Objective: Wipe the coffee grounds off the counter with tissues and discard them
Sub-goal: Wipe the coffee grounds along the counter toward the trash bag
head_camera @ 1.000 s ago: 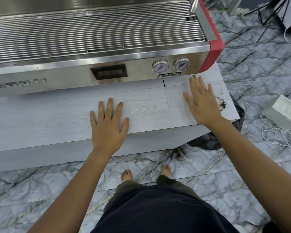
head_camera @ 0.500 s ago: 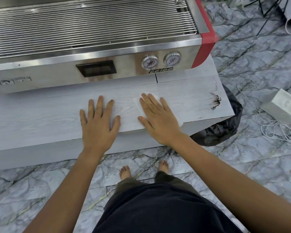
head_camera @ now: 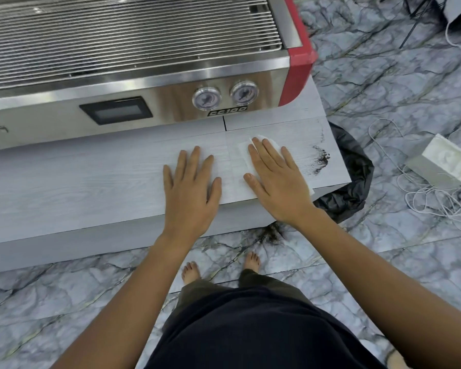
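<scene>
One tissue [head_camera: 244, 153] was pressed flat under the right hand [head_camera: 276, 179]; left hand [head_camera: 190, 190] lay open on worktop [head_camera: 91, 182]. Grounds [head_camera: 320, 161] remained; a rightward wipe was called for.

I see a pale wood-grain counter [head_camera: 91, 182] carrying an espresso machine [head_camera: 144, 75] at twelve o'clock, a white tissue [head_camera: 244, 155] near centre, and dark coffee grounds [head_camera: 320, 160] smeared at three o'clock.

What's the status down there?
Both hands flat: left hand bare on counter, right hand pressing tissue. Coffee grounds remain, right of tissue. Path unobstructed.
</scene>
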